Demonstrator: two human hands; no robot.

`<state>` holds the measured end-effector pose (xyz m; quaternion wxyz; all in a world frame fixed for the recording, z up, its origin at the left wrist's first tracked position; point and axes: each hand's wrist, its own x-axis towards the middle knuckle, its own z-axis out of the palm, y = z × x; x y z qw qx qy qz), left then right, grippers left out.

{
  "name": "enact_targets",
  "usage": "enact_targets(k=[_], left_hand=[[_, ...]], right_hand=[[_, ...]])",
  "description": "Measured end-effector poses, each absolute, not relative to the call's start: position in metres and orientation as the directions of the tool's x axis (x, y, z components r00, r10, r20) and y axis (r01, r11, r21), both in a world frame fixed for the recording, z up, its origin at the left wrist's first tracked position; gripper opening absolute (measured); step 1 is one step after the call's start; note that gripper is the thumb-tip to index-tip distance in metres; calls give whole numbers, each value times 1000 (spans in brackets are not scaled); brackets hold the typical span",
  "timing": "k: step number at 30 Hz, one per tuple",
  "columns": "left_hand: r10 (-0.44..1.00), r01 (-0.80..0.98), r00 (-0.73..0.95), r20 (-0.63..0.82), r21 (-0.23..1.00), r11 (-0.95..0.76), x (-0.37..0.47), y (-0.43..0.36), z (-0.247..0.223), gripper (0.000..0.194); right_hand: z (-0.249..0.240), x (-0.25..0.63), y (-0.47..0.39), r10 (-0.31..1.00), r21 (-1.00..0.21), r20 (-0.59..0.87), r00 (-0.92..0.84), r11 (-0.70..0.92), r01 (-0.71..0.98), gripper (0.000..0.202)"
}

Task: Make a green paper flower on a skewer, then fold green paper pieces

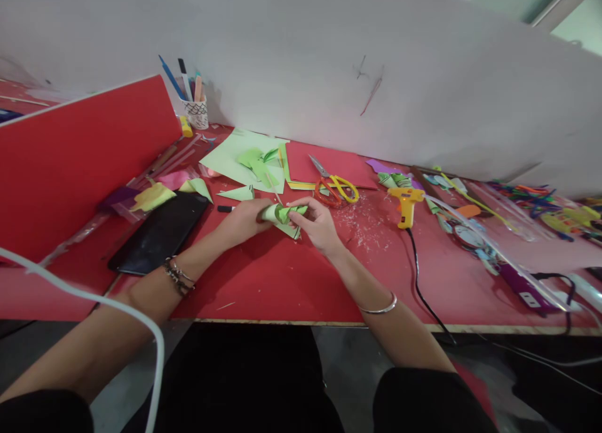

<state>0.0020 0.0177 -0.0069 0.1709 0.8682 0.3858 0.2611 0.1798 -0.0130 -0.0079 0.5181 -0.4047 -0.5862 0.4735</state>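
Over the middle of the red table, my left hand (247,220) is closed around a rolled piece of light green paper (271,214). My right hand (315,223) pinches a brighter green folded paper strip (294,214) at the right end of that roll. The two papers touch between my hands, and some fingertips are hidden behind them. A black marker (226,208) lies just left of my left hand. Beyond my hands are scissors (333,182) with orange and yellow handles and a pale green sheet (226,151) with cut green pieces (256,163) on it.
A yellow hot glue gun (406,206) with a black cord stands on the right. A black phone (162,232) lies left, near a red board (84,163). A pen cup (195,113) is by the wall. Craft supplies and a purple power strip (524,289) fill the right side.
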Motion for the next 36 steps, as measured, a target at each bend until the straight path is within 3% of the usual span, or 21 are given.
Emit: enact_targets(k=[4,9,16,21,28,36], left_hand=[[751,506,605,264,601,-618,6,13,-8,15],[774,505,583,248,635,-584,8,12,-9,18],[785,502,566,253,650,-571,14,6,-13,20],[796,473,533,288,678,-562,13,6,-11,18],[767,488,587,259,642,-591,15,4,-14,18],[757,453,585,290,658,-602,15,4,-14,29]], right_hand=[[-7,178,-14,961,-975,218,-172,220,-4,20],[-10,180,-12,959,-970,220,-178,234,62,19],[-10,175,-15,883,-826,419,-210,467,316,12],[-10,176,-16,899,-852,391,-198,435,292,14],[-8,175,-19,842,-766,444,-306,534,358,13],[-8,174,-21,840,-780,463,-283,537,321,27]])
